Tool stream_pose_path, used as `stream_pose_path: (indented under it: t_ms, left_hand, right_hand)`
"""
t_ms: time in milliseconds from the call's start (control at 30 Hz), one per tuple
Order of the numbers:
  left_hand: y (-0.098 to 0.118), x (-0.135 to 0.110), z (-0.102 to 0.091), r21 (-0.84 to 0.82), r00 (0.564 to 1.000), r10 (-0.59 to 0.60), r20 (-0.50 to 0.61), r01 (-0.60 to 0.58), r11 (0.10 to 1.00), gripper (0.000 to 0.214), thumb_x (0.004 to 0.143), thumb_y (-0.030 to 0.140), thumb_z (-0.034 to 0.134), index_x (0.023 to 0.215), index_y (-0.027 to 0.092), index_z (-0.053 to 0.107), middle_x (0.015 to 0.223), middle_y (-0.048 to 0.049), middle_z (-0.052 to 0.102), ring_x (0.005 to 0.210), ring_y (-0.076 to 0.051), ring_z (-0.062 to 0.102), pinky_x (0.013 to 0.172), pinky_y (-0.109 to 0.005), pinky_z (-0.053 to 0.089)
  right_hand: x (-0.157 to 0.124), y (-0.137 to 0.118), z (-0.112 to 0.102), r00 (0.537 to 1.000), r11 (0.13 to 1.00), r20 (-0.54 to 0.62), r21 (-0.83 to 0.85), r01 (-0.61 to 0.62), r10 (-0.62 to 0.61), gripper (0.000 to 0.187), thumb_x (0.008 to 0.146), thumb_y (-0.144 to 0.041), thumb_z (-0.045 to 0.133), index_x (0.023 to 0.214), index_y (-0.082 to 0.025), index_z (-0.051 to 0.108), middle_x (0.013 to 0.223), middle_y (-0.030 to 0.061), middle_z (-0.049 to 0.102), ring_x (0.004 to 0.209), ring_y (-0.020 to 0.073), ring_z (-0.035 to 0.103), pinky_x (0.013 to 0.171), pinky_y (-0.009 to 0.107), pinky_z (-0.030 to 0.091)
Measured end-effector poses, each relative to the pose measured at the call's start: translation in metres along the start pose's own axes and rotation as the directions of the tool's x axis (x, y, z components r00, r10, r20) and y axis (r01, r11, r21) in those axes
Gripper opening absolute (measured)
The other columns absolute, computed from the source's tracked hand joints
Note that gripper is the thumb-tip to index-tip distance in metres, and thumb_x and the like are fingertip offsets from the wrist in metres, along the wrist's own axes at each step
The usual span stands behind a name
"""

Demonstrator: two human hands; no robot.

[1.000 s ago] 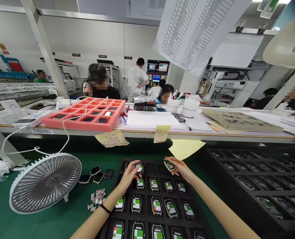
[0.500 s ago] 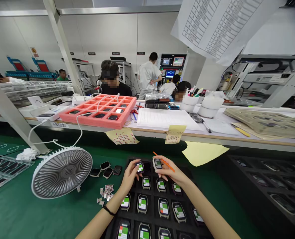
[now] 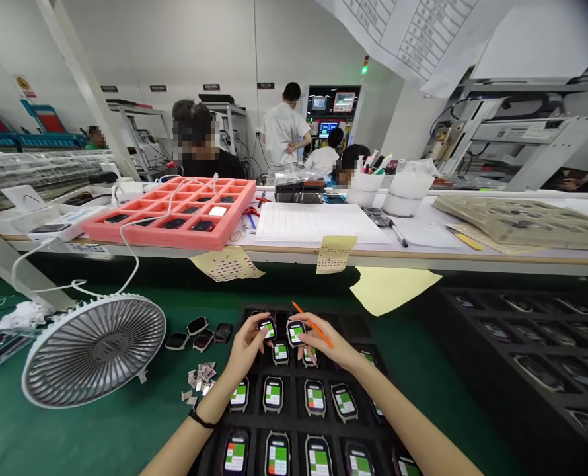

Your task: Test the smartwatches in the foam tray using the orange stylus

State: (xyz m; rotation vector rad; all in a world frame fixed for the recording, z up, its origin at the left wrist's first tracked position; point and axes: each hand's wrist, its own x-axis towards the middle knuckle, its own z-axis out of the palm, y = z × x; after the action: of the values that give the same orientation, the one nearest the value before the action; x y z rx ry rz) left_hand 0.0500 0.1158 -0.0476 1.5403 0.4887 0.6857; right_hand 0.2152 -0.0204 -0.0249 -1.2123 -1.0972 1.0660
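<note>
A black tray [image 3: 294,446] on the green mat holds several smartwatch bodies with lit green, white and red screens. My left hand [image 3: 247,347] pinches one watch body [image 3: 267,327] above the tray's far row. Close beside it, my right hand [image 3: 331,347] grips a second watch body [image 3: 296,332] together with a thin orange stick [image 3: 312,325] that pokes up past my fingers. The two held watches are almost touching, screens facing me.
A grey fan [image 3: 94,349] stands at left on its white cable. Three dark watch bodies [image 3: 197,332] and peeled film scraps [image 3: 197,382] lie beside the tray. Another black tray [image 3: 522,350] lies at right. A raised shelf carries a pink tray [image 3: 175,221] and papers [image 3: 316,223]. Other people work behind it.
My right hand has carried its watch leftwards until it sits next to the one in my left hand. The camera has swung slightly, shifting the fan and shelf in view.
</note>
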Motion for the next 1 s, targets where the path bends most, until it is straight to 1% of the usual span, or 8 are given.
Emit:
stream_pose_path:
  t_ms: [100,167,233,400,500,667,800,1000]
  left_hand:
    - [0.001,0.000,-0.001,0.026,1.000,-0.012,-0.007,0.013,1.000,0.039,0.084,0.047,0.051,0.108,0.017,0.058,0.094,-0.0065,0.063,0.053,-0.011,0.059,0.046,-0.022,0.043]
    - [-0.001,0.000,-0.001,0.024,1.000,-0.012,-0.023,0.012,1.000,0.039,0.084,0.047,0.049,0.107,0.018,0.060,0.100,-0.0073,0.063,0.052,-0.010,0.059,0.045,-0.021,0.043]
    - [-0.005,0.001,-0.002,0.010,1.000,-0.008,-0.029,0.009,1.000,0.038,0.084,0.047,0.050,0.107,0.019,0.059,0.102,-0.0073,0.063,0.052,-0.010,0.059,0.045,-0.021,0.043]
    - [-0.014,0.003,-0.002,-0.031,1.000,0.013,-0.001,-0.013,0.999,0.039,0.082,0.045,0.054,0.110,0.018,0.057,0.089,-0.0051,0.063,0.054,-0.011,0.060,0.044,-0.021,0.042]
    - [-0.014,0.003,-0.002,-0.040,1.000,0.019,0.005,-0.019,0.999,0.040,0.082,0.045,0.055,0.111,0.018,0.057,0.088,-0.0045,0.061,0.054,-0.011,0.059,0.045,-0.020,0.042]
    - [-0.007,0.001,-0.001,-0.034,1.000,0.006,0.023,-0.005,0.999,0.042,0.080,0.045,0.057,0.112,0.017,0.056,0.080,-0.0023,0.059,0.054,-0.011,0.057,0.046,-0.021,0.041]
    - [-0.001,0.000,-0.001,0.000,0.999,-0.008,0.041,0.008,1.000,0.046,0.078,0.048,0.059,0.112,0.017,0.054,0.088,-0.0058,0.061,0.056,-0.012,0.059,0.045,-0.020,0.041]
    - [0.004,-0.003,0.002,0.059,1.000,0.020,0.019,-0.021,0.998,0.042,0.078,0.044,0.061,0.110,0.018,0.056,0.096,-0.0074,0.061,0.058,-0.011,0.056,0.047,-0.022,0.044]
  right_hand:
    - [0.002,0.004,-0.002,0.988,0.999,-0.151,0.020,0.026,-0.023,0.024,0.088,-0.039,0.053,0.103,-0.021,0.058,0.064,-0.0030,0.055,0.043,0.0112,0.059,0.036,0.019,0.041]
    - [0.003,0.007,-0.004,0.982,0.997,-0.188,0.063,0.045,-0.033,0.025,0.089,-0.039,0.050,0.103,-0.021,0.058,0.066,-0.0023,0.055,0.045,0.0123,0.061,0.035,0.020,0.040]
    - [0.004,0.008,-0.004,0.983,0.993,-0.175,0.095,0.070,-0.053,0.025,0.088,-0.037,0.052,0.107,-0.022,0.057,0.074,-0.0005,0.057,0.050,0.0130,0.063,0.036,0.020,0.042]
    - [0.003,0.003,-0.002,0.991,0.993,-0.113,0.076,0.086,-0.077,0.033,0.085,-0.037,0.057,0.114,-0.024,0.052,0.104,0.0066,0.059,0.059,0.0130,0.066,0.041,0.021,0.047]
    - [0.002,0.000,0.000,0.992,0.996,-0.101,0.049,0.076,-0.070,0.035,0.084,-0.038,0.057,0.115,-0.024,0.051,0.111,0.0082,0.058,0.060,0.0126,0.066,0.042,0.021,0.048]
    - [0.002,0.000,0.001,0.993,0.998,-0.103,0.018,0.065,-0.063,0.034,0.085,-0.039,0.056,0.115,-0.023,0.051,0.108,0.0077,0.059,0.060,0.0122,0.066,0.043,0.021,0.047]
    - [0.003,0.002,0.000,0.992,0.997,-0.108,0.032,0.070,-0.066,0.034,0.084,-0.039,0.057,0.114,-0.023,0.052,0.108,0.0076,0.059,0.060,0.0130,0.066,0.042,0.021,0.047]
    - [0.003,0.004,0.001,0.993,0.997,-0.103,0.035,0.066,-0.062,0.031,0.085,-0.040,0.057,0.110,-0.023,0.053,0.094,0.0046,0.060,0.059,0.0142,0.066,0.043,0.022,0.048]
